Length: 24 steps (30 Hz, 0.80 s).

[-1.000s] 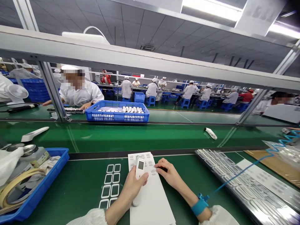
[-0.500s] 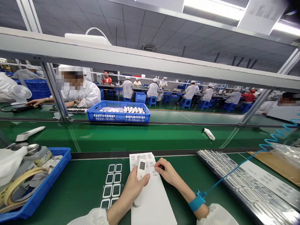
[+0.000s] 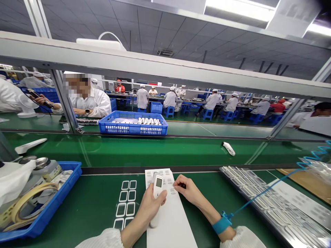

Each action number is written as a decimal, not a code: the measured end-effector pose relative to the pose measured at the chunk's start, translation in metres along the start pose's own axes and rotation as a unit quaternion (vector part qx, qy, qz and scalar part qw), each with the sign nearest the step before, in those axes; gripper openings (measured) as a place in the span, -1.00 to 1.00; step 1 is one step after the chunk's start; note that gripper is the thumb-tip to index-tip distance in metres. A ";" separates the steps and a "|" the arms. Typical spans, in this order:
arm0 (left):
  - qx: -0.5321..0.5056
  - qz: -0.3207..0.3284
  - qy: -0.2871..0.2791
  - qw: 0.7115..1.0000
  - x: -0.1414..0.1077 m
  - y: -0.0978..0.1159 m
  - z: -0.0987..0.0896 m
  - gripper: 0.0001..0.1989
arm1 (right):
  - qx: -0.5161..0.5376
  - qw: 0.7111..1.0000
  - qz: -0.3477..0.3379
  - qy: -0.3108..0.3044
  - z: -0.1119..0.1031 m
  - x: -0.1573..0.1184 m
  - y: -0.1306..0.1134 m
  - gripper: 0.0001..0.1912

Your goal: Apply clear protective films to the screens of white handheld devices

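Note:
My left hand [image 3: 152, 203] is wrapped round a white handheld infrared thermometer [image 3: 157, 193], its small grey screen facing up. The thermometer is over a stack of white label sheets [image 3: 170, 220] on the green bench; small printed labels show near the top. At the right edge of these sheets, my right hand [image 3: 187, 189] has thumb and forefinger pinched beside the printed labels. Whatever is between those fingertips is too small to make out. A blue wrist strap [image 3: 221, 224] with a coiled cord circles my right wrist. Left of the sheets lie several white square frames [image 3: 126, 196] in two columns.
A blue bin [image 3: 69, 186] with bottles and tape stands at left. On the right lies a tray of clear-and-white parts [image 3: 271, 203]. Another white device [image 3: 228, 148] rests on the green belt [image 3: 168, 151]. Beyond are a blue basket [image 3: 133, 129] and a co-worker [image 3: 90, 100].
The view has shifted slightly, so the bench appears a little further right. My hands keep nearly the same pose. The co-worker across the belt has raised a dark handheld object.

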<state>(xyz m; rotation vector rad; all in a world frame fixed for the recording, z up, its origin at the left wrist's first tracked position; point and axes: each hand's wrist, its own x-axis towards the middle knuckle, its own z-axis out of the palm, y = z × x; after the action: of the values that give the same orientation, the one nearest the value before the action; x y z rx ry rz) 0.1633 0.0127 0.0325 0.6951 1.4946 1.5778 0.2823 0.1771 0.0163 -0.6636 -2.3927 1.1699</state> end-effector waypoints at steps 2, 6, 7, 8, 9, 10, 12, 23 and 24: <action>0.003 -0.001 0.003 1.000 0.000 0.000 0.000 -0.64 | -0.019 1.000 0.013 -0.005 0.002 0.001 -0.001 -0.92; 0.019 -0.007 0.015 1.000 0.001 -0.002 -0.001 -0.67 | -0.096 0.995 -0.003 0.014 0.010 -0.003 -0.002 -0.87; 0.022 -0.009 0.018 1.000 0.001 -0.004 -0.001 -0.66 | -0.112 0.993 -0.026 0.021 0.012 -0.006 -0.002 -0.86; 0.024 -0.009 0.020 0.999 0.001 -0.006 -0.002 -0.66 | -0.123 0.991 -0.050 0.025 0.013 -0.009 -0.003 -0.85; 0.025 -0.009 0.019 0.999 0.002 -0.007 -0.003 -0.66 | -0.129 0.989 -0.069 0.027 0.014 -0.012 -0.003 -0.84; 0.025 -0.008 0.017 0.999 0.002 -0.008 -0.003 -0.65 | -0.133 0.988 -0.080 0.025 0.014 -0.014 -0.004 -0.83; 0.026 -0.006 0.013 1.000 0.002 -0.010 -0.004 -0.65 | -0.131 0.988 -0.076 0.018 0.014 -0.017 -0.006 -0.85; 0.043 -0.003 0.014 0.999 0.003 -0.009 -0.004 -0.67 | 0.032 0.998 0.002 0.047 0.012 -0.007 -0.004 -0.82; 0.035 -0.006 0.015 0.999 0.002 -0.008 -0.003 -0.68 | 0.062 0.997 0.006 0.054 0.009 -0.005 -0.004 -0.79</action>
<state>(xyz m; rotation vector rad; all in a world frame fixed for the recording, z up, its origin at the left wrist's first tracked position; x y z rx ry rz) 0.1609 0.0124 0.0235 0.7035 1.5803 1.5384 0.2809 0.1662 0.0138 -0.6827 -2.2099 1.2434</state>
